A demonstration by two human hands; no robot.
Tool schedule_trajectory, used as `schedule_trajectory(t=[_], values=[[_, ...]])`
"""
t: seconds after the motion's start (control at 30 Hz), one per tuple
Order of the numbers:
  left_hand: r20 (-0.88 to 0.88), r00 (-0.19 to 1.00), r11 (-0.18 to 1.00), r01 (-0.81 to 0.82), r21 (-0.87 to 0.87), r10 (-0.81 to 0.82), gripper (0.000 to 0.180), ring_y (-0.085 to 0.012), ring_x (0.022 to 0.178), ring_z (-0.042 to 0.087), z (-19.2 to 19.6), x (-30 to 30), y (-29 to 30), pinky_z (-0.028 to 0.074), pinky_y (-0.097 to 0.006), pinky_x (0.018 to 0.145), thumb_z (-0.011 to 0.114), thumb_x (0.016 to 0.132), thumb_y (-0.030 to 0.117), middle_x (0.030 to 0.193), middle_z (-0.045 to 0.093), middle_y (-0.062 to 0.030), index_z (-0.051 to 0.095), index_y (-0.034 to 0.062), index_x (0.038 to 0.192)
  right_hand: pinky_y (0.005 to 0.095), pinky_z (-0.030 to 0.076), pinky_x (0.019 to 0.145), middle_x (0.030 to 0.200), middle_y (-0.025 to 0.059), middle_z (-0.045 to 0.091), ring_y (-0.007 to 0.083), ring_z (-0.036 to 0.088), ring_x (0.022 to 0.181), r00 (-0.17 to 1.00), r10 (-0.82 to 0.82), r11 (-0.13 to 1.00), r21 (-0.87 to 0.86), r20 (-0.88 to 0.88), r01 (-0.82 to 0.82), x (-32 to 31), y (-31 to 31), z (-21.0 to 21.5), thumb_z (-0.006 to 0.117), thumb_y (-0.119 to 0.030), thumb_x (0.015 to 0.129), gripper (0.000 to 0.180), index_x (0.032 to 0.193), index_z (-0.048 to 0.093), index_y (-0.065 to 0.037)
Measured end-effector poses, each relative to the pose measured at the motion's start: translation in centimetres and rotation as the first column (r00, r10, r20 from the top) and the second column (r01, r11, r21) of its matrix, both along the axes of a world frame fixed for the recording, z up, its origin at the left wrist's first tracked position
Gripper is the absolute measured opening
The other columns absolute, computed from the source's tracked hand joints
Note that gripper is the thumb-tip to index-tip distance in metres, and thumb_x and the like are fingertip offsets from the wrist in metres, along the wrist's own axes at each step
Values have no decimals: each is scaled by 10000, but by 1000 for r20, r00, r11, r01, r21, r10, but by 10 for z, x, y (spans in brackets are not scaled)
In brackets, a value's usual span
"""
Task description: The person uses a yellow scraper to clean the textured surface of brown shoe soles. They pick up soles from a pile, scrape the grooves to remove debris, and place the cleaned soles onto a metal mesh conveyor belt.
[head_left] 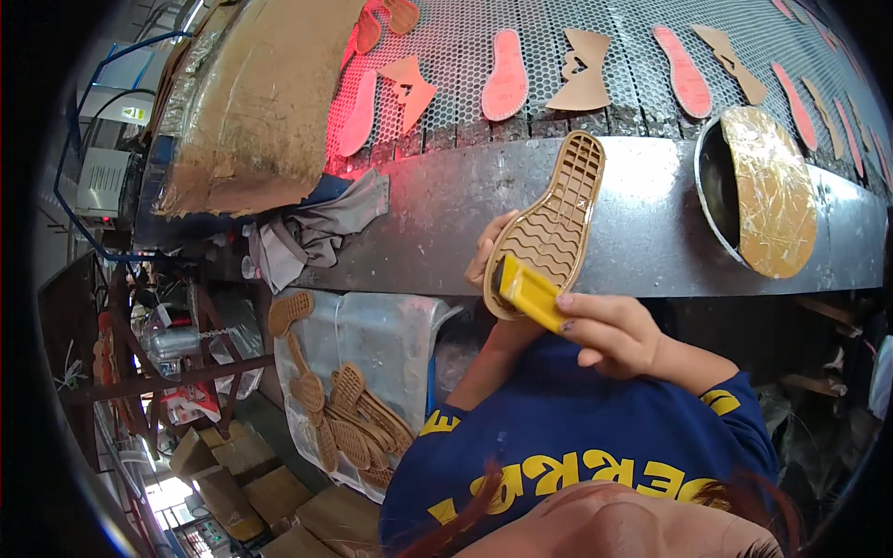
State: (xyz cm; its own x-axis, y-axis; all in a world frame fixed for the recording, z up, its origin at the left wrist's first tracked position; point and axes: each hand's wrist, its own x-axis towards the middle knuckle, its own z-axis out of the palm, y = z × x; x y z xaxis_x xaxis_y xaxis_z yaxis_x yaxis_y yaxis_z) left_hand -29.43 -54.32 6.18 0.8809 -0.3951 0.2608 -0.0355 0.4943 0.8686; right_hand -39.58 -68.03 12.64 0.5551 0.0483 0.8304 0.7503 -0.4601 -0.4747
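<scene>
A tan shoe sole (pixel 553 219) stands tilted above the front metal ledge, its inside of wavy ribs and square grid cells facing me. My left hand (pixel 486 251) grips it at the wide end from the left and behind; most of that hand is hidden by the sole. In my right hand (pixel 609 330) is a yellow-handled brush (pixel 535 293), pinched between thumb and fingers. Its dark end meets the left rim of the sole's wide end. Whether the dark end is bristle or foam I cannot tell.
Beyond the metal ledge (pixel 428 219), a mesh conveyor (pixel 456 56) carries pink insoles (pixel 505 74) and brown cut pieces (pixel 583 70). A metal pot (pixel 716 186) partly covered by a tape-wrapped board (pixel 770 191) sits right. Left are a grey cloth (pixel 321 228), cardboard (pixel 256 102) and several soles (pixel 349 428) on plastic sheeting.
</scene>
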Motion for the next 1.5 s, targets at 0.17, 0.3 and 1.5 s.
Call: schedule_trajectory(t=[0.17,0.3,1.5], values=[[484,866,962,-223,157,121,972,-301,1183,466,7,-5,-9,449,-416,967,844,659,137,1339,310,-247,154,164,1344,347,562,720,1104,239,603,312,652,892,995,-73,997,-40,-72,71,3,-1,6,573,-216,925,277,1014,582,46],[288,956,972,-122,201,61,926,-290,1186,455,8,-7,-9,429,-400,985,837,670,138,1333,316,-244,169,119,1310,353,555,746,1135,246,588,310,643,922,996,11,1000,-16,-84,-12,-1,-1,5,535,-160,936,223,1024,557,43],[315,942,968,36,246,-115,915,-328,1306,348,-18,-6,8,375,-444,1051,818,653,14,1442,219,-239,196,196,1298,318,512,684,959,124,670,236,645,759,738,-505,786,114,-448,608,41,-47,-42,644,51,803,285,1077,602,-14]])
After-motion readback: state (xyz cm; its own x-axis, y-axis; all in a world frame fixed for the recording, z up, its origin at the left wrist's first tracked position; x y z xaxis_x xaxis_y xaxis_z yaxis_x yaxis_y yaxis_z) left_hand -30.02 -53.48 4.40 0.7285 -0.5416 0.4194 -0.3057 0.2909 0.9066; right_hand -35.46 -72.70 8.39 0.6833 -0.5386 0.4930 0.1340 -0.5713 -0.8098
